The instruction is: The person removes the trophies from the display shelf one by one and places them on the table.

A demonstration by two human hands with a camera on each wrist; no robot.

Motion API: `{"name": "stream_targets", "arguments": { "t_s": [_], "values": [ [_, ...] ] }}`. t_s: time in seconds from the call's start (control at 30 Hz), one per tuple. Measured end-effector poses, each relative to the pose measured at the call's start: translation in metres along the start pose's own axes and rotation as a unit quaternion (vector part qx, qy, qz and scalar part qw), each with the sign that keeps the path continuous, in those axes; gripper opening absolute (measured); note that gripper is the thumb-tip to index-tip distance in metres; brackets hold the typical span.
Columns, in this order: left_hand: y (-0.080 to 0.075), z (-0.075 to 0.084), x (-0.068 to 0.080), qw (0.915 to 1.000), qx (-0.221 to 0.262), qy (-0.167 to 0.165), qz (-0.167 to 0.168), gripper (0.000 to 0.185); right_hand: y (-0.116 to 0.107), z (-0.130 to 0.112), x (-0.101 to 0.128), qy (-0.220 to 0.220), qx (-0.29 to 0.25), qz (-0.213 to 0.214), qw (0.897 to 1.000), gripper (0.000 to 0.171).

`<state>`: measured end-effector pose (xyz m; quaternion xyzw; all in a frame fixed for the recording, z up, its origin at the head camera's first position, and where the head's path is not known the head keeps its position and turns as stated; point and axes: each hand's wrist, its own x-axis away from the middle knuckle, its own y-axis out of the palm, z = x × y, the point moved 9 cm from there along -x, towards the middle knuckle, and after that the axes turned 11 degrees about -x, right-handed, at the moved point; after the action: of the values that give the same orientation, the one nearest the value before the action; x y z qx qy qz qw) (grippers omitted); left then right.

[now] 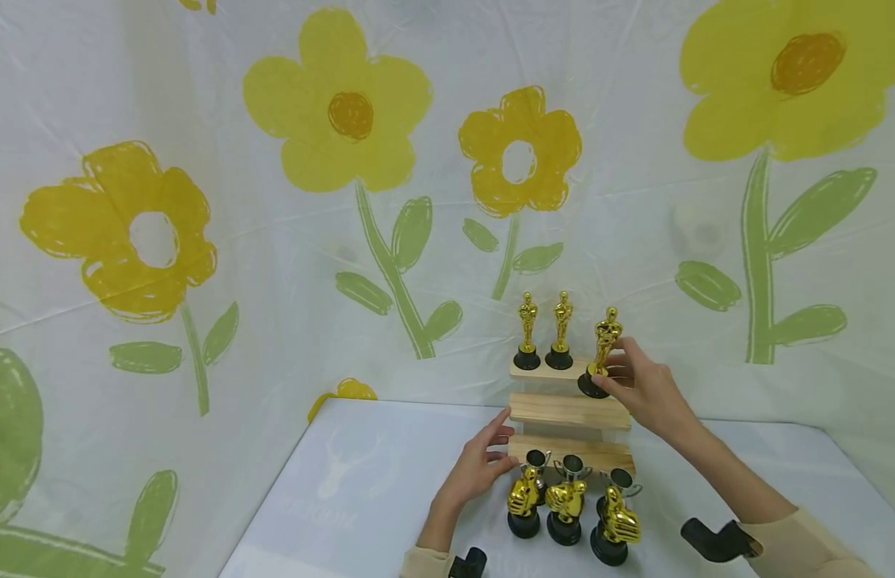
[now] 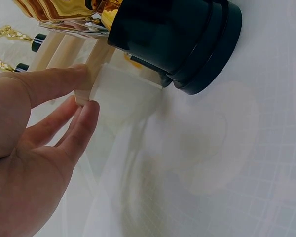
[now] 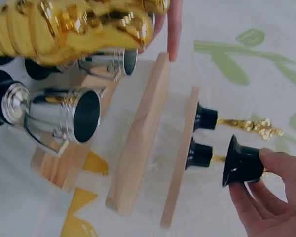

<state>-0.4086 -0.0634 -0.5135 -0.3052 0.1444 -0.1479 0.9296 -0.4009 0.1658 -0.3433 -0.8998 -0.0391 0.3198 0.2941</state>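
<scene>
My right hand (image 1: 645, 389) pinches a gold figurine trophy (image 1: 608, 341) by its lower part and black base, near the right end of the top board of a three-tiered wooden stand (image 1: 570, 411). In the right wrist view its black base (image 3: 242, 160) is clear of that board. Two matching figurine trophies (image 1: 526, 329) (image 1: 561, 325) stand upright on the same tier, at left and middle. At the stand's left end my left hand (image 1: 476, 461) holds a board end (image 2: 84, 94) between thumb and fingers.
Before the stand, three gold trophies (image 1: 566, 498) on black bases stand on the white table (image 1: 295, 514). Silver cup trophies (image 1: 571, 466) stand close behind them, partly hidden. A flower-printed curtain (image 1: 599, 241) hangs right behind the table.
</scene>
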Motion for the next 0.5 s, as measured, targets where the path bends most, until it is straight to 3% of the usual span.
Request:
{"name": "stream_targets", "arguments": {
  "t_s": [0.5],
  "values": [
    [0.001, -0.003, -0.001, 1.0, 0.002, -0.003, -0.001, 0.079, 0.017, -0.035, 0.031, -0.037, -0.041, 0.0, 0.998, 0.038]
  ]
}}
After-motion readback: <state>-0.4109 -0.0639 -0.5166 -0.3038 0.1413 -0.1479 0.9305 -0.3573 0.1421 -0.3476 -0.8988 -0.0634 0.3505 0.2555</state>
